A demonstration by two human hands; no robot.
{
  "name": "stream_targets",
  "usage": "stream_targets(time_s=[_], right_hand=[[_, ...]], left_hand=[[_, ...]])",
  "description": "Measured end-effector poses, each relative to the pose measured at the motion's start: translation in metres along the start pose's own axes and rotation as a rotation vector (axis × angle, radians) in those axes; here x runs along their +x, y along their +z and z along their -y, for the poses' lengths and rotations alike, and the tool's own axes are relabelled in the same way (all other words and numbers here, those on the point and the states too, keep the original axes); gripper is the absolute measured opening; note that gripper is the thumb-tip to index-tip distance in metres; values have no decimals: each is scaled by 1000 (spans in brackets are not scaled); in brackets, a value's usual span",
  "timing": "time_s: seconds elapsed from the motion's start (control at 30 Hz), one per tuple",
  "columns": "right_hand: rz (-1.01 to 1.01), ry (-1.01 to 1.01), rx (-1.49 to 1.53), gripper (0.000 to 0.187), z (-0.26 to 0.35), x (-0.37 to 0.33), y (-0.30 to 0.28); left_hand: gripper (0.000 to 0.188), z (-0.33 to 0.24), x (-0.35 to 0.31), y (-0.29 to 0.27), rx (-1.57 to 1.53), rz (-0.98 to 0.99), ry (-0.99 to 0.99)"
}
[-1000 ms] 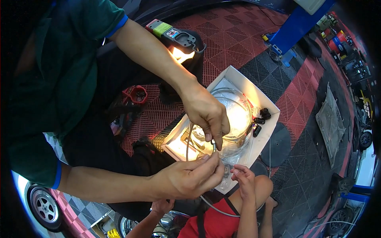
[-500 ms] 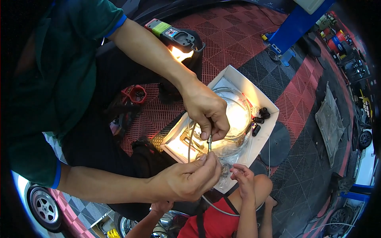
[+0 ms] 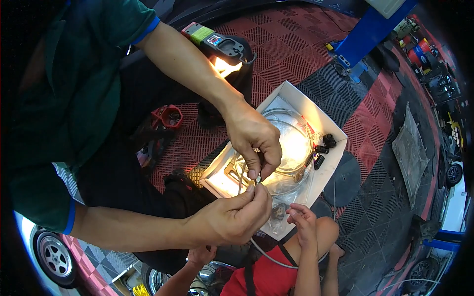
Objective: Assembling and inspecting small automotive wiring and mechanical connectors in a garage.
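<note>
My right hand (image 3: 302,219) hovers by the near corner of a white box (image 3: 322,180), beside clear plastic bags (image 3: 276,217). Its fingers are loosely bent and apart, with nothing visible in them. Low in the picture is my left hand (image 3: 201,255), its fingers mostly hidden below a co-worker's forearm. The co-worker in a green shirt pinches a small metal fitting (image 3: 258,178) between the fingertips of both hands, over the box. A thin hose (image 3: 241,178) hangs beside those fingers. Another grey hose (image 3: 276,263) passes across my red garment.
Coiled hose and black fittings (image 3: 326,144) lie in the box under bright light. A work lamp (image 3: 219,43) rests by the co-worker's leg, with a red tray (image 3: 171,117) nearby. Right stand a blue lift post (image 3: 353,42), a round dark plate (image 3: 343,178) and a grey panel (image 3: 411,153).
The co-worker's two hands have drawn closer together, so less of the metal fitting shows. My right hand stays in place; my left hand has barely shifted.
</note>
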State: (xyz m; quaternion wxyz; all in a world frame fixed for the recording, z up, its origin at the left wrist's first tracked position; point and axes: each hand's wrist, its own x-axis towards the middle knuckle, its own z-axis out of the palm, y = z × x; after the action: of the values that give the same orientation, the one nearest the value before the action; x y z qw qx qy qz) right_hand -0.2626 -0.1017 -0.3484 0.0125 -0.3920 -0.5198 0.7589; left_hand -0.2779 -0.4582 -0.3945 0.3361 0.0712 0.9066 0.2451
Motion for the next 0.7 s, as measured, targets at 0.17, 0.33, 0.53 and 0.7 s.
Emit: stream_targets(time_s=[0.17,0.33,0.53,0.7], right_hand=[[0,3,0,35,-1,0,1],[-10,3,-1,35,1,0,2],[0,0,1,35,-2,1,-1],[6,-2,4,35,1,0,2]], left_hand=[[47,21,1,20,120,-263,169],[49,23,0,24,173,-255,180],[44,19,1,19,118,-267,219],[40,14,1,15,92,-306,220]])
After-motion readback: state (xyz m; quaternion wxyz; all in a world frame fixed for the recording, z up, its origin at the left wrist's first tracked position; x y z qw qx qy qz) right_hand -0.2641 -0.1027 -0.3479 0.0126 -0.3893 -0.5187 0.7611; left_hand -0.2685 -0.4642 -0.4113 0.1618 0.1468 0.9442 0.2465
